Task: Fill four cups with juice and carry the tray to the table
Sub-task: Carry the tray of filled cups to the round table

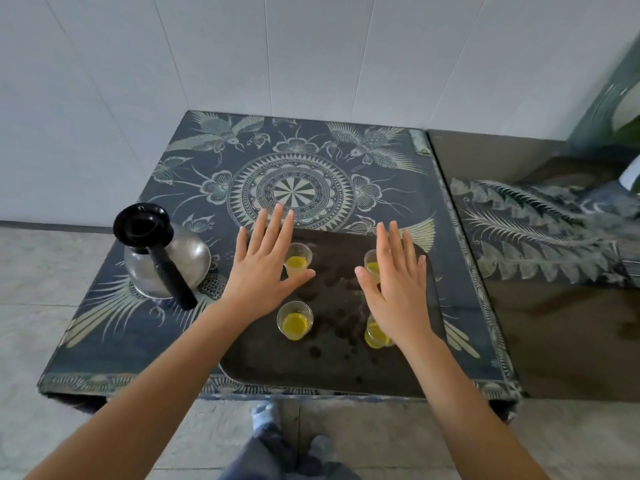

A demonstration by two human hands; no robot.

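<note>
Head view, asked by the first speaker: what is seen at the far left?

Second: A glass jug (pixel 166 261) with a black lid and black handle is seen standing on the patterned cloth (pixel 311 161) that covers the worktop (pixel 114 341). It appears empty, though that cannot be told for certain.

First: And beside it?

Second: The left hand (pixel 266 271) is held flat, palm down, over the left edge of the dark tray (pixel 311 368). Its fingers (pixel 273 226) are spread and nothing is gripped. Whether the tray is touched cannot be told.

First: Where are the cups placed?

Second: Four clear cups are stood on the tray, each holding yellow juice. The far left cup (pixel 298 259) is partly covered by the left thumb. The near left cup (pixel 295 320) is fully seen, just below that hand.

First: And further right?

Second: The far right cup (pixel 372 265) and the near right cup (pixel 375 334) are partly hidden under the right hand (pixel 398 292). That hand is also held flat, palm down, with its fingers (pixel 393 244) spread and nothing held.

First: What lies beyond the tray?

Second: A second dark surface (pixel 554 323), with another patterned cloth reflected or draped on it, is seen at the right.
</note>
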